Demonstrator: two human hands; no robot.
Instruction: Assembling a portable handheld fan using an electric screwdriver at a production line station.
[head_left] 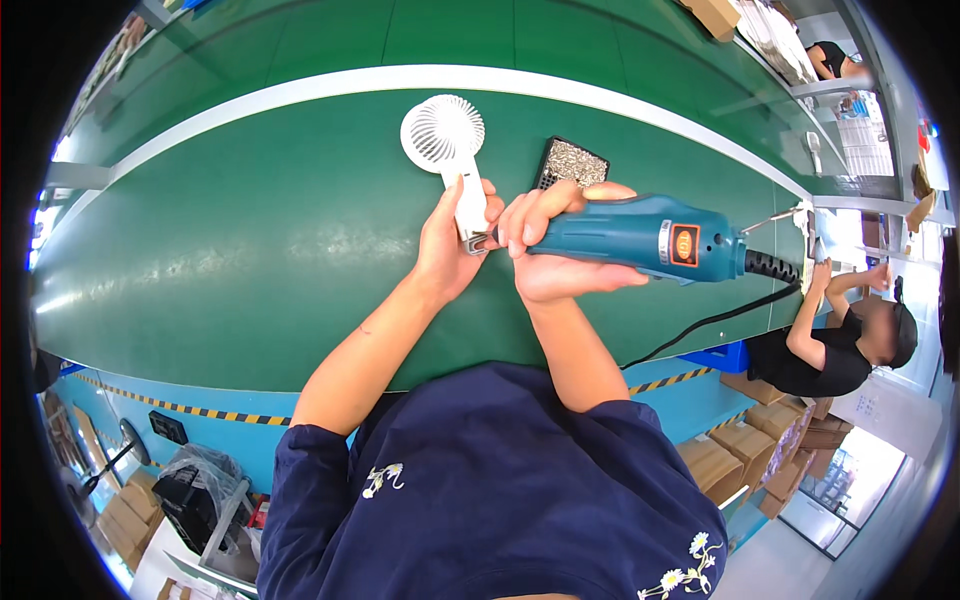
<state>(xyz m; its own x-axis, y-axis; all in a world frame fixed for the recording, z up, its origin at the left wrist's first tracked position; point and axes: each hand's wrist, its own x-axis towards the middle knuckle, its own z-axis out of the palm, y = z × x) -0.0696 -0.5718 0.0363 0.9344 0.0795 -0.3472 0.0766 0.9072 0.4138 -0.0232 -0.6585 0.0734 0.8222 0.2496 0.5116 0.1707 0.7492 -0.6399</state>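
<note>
Left hand (445,245) wrapped around the white handle of a small handheld fan (447,150), fingers closed on it, thumb up along the handle's side. Fan held over the green counter (220,250), round slatted head pointing away from the body, handle base toward the other hand. Right hand (555,240) closed around the front of a blue electric screwdriver (640,238), fingers curled over the barrel, the metal tip pressed against the lower end of the fan handle just beside the left thumb. On the screwdriver's rear, a small square orange label with a round mark, next to a white band. Black ribbed cable (720,320) leaving the tool's back end and trailing down over the counter's near edge.

Just behind the hands, flat on the counter, a dark rectangular tray (572,163) filled with small pale screws. A white stripe (400,80) curving along the counter's far side.

Below the counter's front edge, a blue panel (150,385) with a yellow-and-black hazard stripe. To the right, another person (840,340) in a black top, arms raised toward the counter's end. Brown cardboard boxes (745,445) stacked on the floor near that person; more boxes (125,515) at lower left, beside a dark bin lined with a clear plastic bag (200,475). One more brown box (715,15) at the upper edge, far side.
</note>
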